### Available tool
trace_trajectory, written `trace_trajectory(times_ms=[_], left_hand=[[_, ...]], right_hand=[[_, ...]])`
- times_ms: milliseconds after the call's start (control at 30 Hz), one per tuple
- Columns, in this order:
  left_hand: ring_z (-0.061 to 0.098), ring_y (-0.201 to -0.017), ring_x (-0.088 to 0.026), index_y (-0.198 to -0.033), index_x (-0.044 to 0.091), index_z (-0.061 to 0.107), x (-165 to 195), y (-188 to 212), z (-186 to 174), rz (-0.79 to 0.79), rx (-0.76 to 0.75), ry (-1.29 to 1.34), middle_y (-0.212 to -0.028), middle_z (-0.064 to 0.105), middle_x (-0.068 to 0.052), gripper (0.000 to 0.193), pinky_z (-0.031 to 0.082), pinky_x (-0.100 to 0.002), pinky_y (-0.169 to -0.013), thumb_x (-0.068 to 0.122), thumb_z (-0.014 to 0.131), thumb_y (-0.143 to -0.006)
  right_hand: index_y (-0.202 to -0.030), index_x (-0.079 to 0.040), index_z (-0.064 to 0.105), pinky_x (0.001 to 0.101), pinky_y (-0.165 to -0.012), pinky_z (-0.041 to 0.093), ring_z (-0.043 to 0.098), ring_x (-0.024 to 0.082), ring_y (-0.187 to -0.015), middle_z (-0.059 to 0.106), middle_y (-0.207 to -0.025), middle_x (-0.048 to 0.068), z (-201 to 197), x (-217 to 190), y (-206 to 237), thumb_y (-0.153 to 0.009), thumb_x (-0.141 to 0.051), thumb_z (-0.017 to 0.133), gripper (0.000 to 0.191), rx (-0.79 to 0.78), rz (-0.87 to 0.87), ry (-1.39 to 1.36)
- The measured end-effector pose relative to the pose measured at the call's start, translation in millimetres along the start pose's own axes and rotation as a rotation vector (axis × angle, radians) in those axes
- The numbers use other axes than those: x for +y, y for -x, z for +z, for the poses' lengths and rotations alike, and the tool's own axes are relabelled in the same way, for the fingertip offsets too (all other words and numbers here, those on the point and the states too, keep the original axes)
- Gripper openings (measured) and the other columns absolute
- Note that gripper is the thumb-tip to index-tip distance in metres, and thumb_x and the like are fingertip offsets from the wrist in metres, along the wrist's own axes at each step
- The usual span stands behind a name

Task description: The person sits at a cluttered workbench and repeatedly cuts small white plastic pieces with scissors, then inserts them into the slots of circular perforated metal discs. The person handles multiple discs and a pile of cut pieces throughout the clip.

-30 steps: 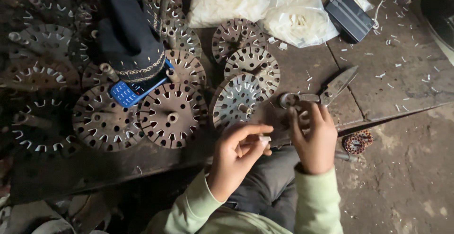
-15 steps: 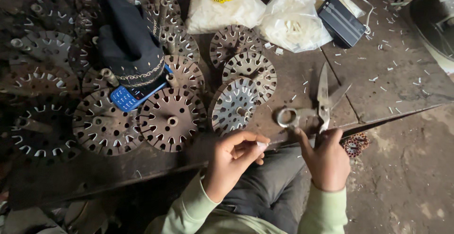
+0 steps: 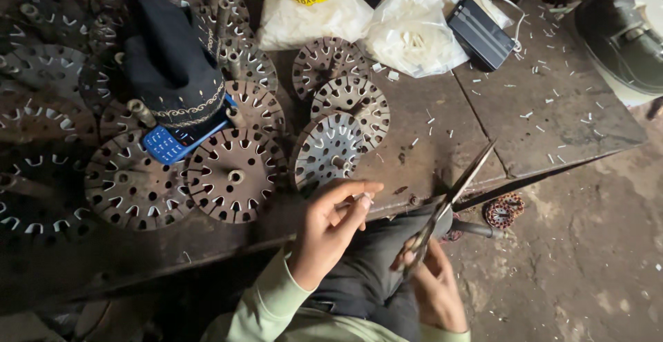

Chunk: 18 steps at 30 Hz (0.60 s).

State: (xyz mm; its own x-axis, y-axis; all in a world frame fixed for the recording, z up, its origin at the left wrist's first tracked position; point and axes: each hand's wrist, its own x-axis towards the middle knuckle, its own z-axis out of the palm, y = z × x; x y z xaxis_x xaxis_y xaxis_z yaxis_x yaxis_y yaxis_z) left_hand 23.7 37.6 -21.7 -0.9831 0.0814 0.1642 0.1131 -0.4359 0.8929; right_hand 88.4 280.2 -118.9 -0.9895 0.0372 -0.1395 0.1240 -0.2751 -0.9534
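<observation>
left hand (image 3: pixel 330 228) pinches small white insulation strip (image 3: pixel 360 196) at fingertips, raised for trimming | right hand (image 3: pixel 436 288) grips scissors (image 3: pixel 449 200), blades up over bench (image 3: pixel 442 141) edge | slotted rotor discs (image 3: pixel 235 176) spread beside

This is a small repair workshop for electric motors, dim and dirty. A low, dark, worn workbench (image 3: pixel 552 121) is covered with many round slotted metal discs (image 3: pixel 235 176), which look like rotor laminations on short shafts, some rusty and some shiny. White paper snippets (image 3: pixel 442 117) lie all over the bench, and clear plastic bags (image 3: pixel 414 31) full of white strips stand at the back. On the bare dusty floor (image 3: pixel 594 259) lies a small coil of copper wire (image 3: pixel 504 209). The person sits low with scissors (image 3: pixel 449 207) in the hand.
</observation>
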Motion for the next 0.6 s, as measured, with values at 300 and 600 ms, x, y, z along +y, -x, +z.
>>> trace_trajectory(times_ms=[300, 600], left_hand=[[0.068, -0.088, -0.007, -0.12, -0.005, 0.07, 22.7, -4.0, 1.3, -0.023, 0.073, 0.09, -0.101, 0.073, -0.003, 0.025, 0.056, -0.021, -0.081, 0.0, 0.071, -0.096], [0.066, -0.089, -0.005, -0.116, -0.006, 0.069, 22.4, -2.1, 1.4, -0.033, 0.091, 0.115, -0.103, 0.072, -0.004, 0.02, 0.057, -0.02, -0.08, -0.006, 0.065, -0.096]], right_hand=[[-0.114, -0.003, 0.057, 0.0317, -0.084, 0.045, 0.053, 0.017, -0.09, 0.055, -0.098, 0.004, 51.2, 28.9, 36.6, -0.073, -0.044, 0.091, 0.067, -0.008, -0.177, 0.295], [-0.107, -0.005, 0.053, 0.0261, -0.085, 0.04, 0.047, 0.014, -0.092, 0.047, -0.098, 0.001, 85.7, -6.5, 34.1, -0.069, -0.054, 0.09, 0.072, -0.201, -0.183, 0.416]])
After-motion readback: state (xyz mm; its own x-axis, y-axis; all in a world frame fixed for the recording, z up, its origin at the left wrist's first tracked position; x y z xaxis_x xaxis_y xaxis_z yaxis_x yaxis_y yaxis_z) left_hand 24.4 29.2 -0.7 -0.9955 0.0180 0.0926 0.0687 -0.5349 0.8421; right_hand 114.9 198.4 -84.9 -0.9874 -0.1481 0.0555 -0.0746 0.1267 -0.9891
